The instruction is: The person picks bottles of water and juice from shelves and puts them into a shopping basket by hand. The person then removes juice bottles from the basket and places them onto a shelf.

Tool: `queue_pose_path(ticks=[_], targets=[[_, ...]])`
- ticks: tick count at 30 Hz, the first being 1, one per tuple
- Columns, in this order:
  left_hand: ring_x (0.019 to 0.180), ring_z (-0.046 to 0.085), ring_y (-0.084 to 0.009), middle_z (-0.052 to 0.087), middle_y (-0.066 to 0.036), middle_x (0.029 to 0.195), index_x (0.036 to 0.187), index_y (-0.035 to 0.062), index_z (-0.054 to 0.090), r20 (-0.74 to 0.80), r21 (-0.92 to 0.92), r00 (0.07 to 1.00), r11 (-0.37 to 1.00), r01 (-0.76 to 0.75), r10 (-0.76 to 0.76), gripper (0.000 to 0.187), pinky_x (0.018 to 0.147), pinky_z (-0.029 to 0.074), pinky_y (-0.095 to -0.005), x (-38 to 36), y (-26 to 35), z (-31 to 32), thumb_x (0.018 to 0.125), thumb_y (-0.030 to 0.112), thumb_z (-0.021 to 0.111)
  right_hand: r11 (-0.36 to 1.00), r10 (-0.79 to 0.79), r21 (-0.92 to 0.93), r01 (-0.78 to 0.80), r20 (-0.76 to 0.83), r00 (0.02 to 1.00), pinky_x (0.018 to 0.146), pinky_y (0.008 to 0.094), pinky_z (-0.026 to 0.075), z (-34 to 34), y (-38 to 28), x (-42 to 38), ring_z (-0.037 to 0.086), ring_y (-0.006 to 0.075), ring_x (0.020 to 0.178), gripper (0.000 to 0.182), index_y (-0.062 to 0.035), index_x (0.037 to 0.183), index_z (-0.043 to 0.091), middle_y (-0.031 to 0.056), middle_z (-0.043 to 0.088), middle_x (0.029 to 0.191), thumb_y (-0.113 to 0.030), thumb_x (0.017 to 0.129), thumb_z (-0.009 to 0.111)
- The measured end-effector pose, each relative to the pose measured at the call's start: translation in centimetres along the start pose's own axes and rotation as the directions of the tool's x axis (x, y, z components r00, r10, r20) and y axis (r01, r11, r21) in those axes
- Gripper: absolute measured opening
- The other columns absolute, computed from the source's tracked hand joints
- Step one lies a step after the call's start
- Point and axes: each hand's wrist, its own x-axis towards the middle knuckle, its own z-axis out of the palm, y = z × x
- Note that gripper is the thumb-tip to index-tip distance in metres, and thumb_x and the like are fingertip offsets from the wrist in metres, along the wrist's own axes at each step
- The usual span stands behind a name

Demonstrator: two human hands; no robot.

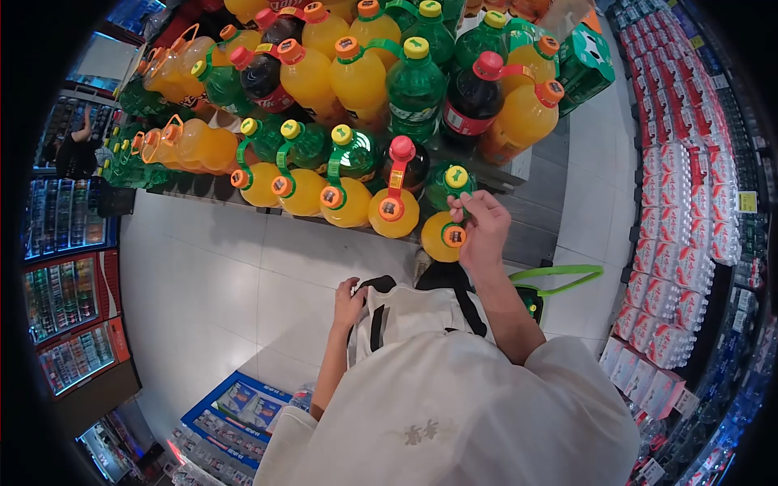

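My right hand (484, 225) is closed, with its bent fingers at the caps of a green bottle (448, 183) and an orange bottle (438, 240) at the right end of the front row. What those fingers pinch is too small to make out. Left of them stands an orange bottle (395, 220) joined by a red band (397, 180) to a dark bottle with a red cap (403, 150). My left hand (348, 301) hangs low beside a pale bag (393, 304) with black straps, its fingers curled; whether they hold anything is hidden.
Behind stand several more orange, green and dark bottles (356, 81). A bright green handle (559, 278) rises at the right above the floor. Shelves of packed bottles (668, 243) line the right side. A blue-edged display (243, 405) stands at lower left, and a person (77, 150) is far left.
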Motion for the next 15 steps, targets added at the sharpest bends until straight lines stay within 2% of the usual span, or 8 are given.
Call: queue_pose_path(ticks=[3,5,8,11,13,15], targets=[[0.111,0.054,-0.0354,0.061,-0.02,0.115,0.114,-0.0004,0.062,0.255,-0.02,0.949,0.982,-0.187,0.186,0.046,0.095,0.044,-0.04,-0.1,10.1,0.5,0.083,0.033,0.069,0.999,-0.026,0.038,0.026,-0.015,1.0,0.083,0.0302,0.049,0.2,0.0,1.0,0.055,0.0138,0.064,0.012,-0.0012,0.076,0.056,0.0077,0.058,0.069,-0.003,0.088,0.058],[0.115,0.054,-0.0305,0.058,-0.018,0.122,0.119,0.0016,0.06,0.46,-0.007,0.85,0.958,-0.287,0.258,0.049,0.095,0.044,-0.0364,-0.2,14.8,1.6,0.085,0.036,0.068,0.998,-0.027,0.059,0.03,-0.046,0.999,0.084,0.0303,0.049,0.4,-0.1,2.0,0.055,0.0139,0.065,0.012,-0.0011,0.076,0.056,0.0079,0.058,0.07,-0.003,0.087,0.058],[0.118,0.051,-0.0363,0.056,-0.022,0.125,0.124,0.0018,0.057,0.556,-0.149,0.769,0.948,-0.282,0.316,0.053,0.1,0.041,-0.0392,0.1,18.6,4.4,0.085,0.037,0.067,0.996,-0.021,0.083,0.028,-0.085,0.996,0.086,0.0306,0.049,0.8,0.2,3.0,0.055,0.0142,0.065,0.012,-0.001,0.076,0.056,0.0082,0.058,0.071,-0.003,0.087,0.058],[0.122,0.048,-0.0377,0.053,-0.022,0.13,0.129,0.0023,0.052,0.566,-0.242,0.728,0.923,-0.3,0.386,0.054,0.103,0.039,-0.0399,0.9,20.5,6.5,0.088,0.035,0.063,0.998,-0.006,0.069,0.013,-0.093,0.996,0.085,0.031,0.049,1.2,0.5,2.9,0.056,0.0145,0.066,0.011,-0.0008,0.077,0.056,0.0083,0.058,0.071,-0.004,0.088,0.057],[0.124,0.047,-0.0377,0.052,-0.021,0.131,0.132,0.0037,0.049,0.556,-0.172,0.741,0.925,-0.34,0.376,0.053,0.104,0.037,-0.0401,1.6,19.3,8.2,0.09,0.033,0.06,0.999,0.019,0.045,-0.015,-0.109,0.994,0.086,0.0313,0.049,1.3,0.2,2.1,0.056,0.0145,0.067,0.011,-0.0007,0.078,0.056,0.0083,0.058,0.07,-0.004,0.088,0.056],[0.126,0.045,-0.0373,0.051,-0.021,0.133,0.133,0.0054,0.048,0.546,-0.144,0.746,0.92,-0.365,0.382,0.051,0.105,0.036,-0.0401,3.0,16.9,10.4,0.091,0.032,0.058,0.999,-0.01,0.042,0.011,-0.026,1.0,0.084,0.0304,0.049,0.4,0.9,1.4,0.057,0.0146,0.068,0.012,-0.0006,0.078,0.056,0.0079,0.058,0.07,-0.004,0.089,0.056]])
